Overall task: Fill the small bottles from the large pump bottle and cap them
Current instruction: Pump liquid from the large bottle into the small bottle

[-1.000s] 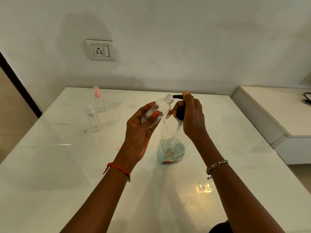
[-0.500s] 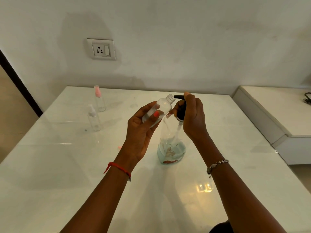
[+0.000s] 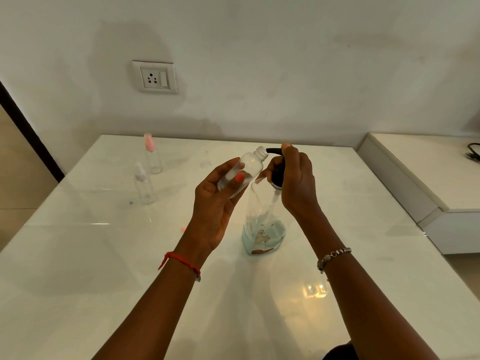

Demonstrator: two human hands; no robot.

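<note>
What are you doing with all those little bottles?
A person is filling a small bottle from a big pump bottle standing on the white table. The left hand tilts the open small bottle so its mouth meets the black pump spout. The right hand grips the pump head, a finger on top. Only a little bluish liquid sits in the big bottle. Two other small bottles, pink-topped and white-topped, wait capped farther left.

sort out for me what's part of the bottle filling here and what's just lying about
In use: open small bottle in left hand; pump bottle under right hand; two capped small bottles.
Lying about: wall socket; black cable.
</note>
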